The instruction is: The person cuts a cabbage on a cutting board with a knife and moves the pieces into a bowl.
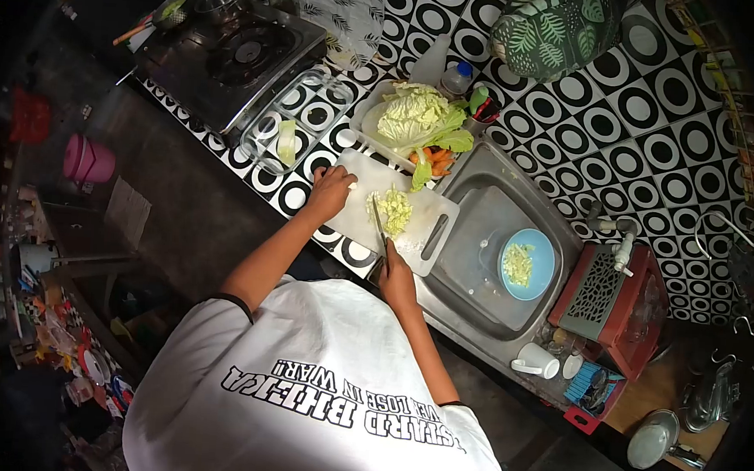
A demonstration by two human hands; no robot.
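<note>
My right hand point(397, 277) is wrapped round the handle of a kitchen knife point(379, 217). Its blade rests among chopped pale-green cabbage point(393, 209) on a white cutting board point(360, 168). At the board's left end, my left hand point(332, 190) has its fingers curled; a small whitish piece shows beside them, too small to name. Just behind the board stands a clear plastic container point(364, 138) with a large piece of cabbage point(411, 114) and several carrots point(433, 163). In the sink, a light-blue bowl point(547, 266) holds more chopped cabbage point(518, 265).
A metal sink point(468, 285) adjoins the board on the right. A glass dish point(262, 157) with a pale vegetable piece lies left of the board, near a gas stove point(233, 62). The tap point(624, 244) and a white mug point(535, 361) are at the right.
</note>
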